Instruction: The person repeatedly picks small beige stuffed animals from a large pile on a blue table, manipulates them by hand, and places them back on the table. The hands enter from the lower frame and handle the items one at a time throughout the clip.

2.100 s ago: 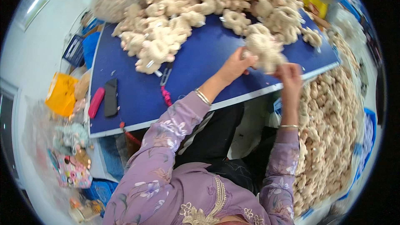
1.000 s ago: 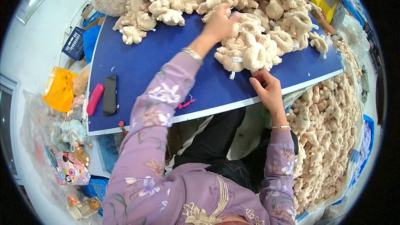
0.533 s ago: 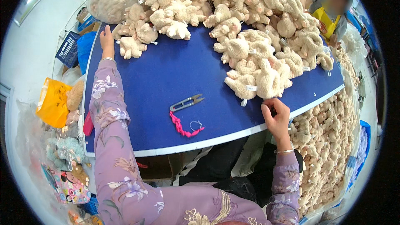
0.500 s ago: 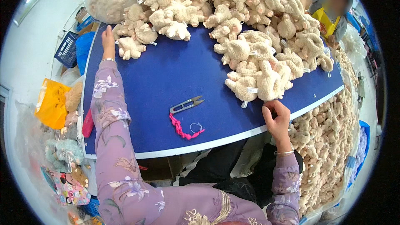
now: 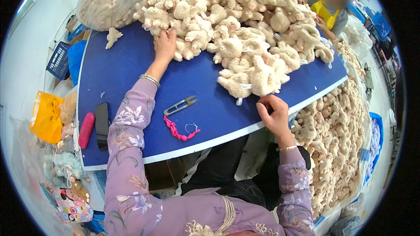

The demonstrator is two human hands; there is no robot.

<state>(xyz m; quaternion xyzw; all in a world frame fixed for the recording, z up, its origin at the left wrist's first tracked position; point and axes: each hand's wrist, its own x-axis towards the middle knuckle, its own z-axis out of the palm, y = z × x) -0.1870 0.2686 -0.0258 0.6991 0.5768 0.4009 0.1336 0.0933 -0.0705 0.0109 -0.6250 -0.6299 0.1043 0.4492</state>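
Note:
Cream fluffy plush toys (image 5: 232,49), several with white tags, lie heaped on a blue table (image 5: 131,74). My left hand (image 5: 165,46) presses against the heap's left front side, its fingers partly hidden by the toys. At the near right corner of the heap, my right hand (image 5: 274,111) is loosely curled just below a toy with a white label (image 5: 246,86); no object shows in it. Between my arms lie thread snips (image 5: 181,105) with a knotted pink cord (image 5: 179,134) on the handle.
A pink case (image 5: 86,130) and a black phone-like slab (image 5: 102,124) lie left of my forearm. One small cream toy (image 5: 113,37) sits apart near a stuffed clear bag (image 5: 107,6). More plush fills a large bag (image 5: 337,140) at right. Another person (image 5: 330,6) is across the table.
My left hand has swept right from the table's left side, pushing toys against the heap. The black slab is now uncovered. My right hand keeps its curled pose; the whole view has shifted.

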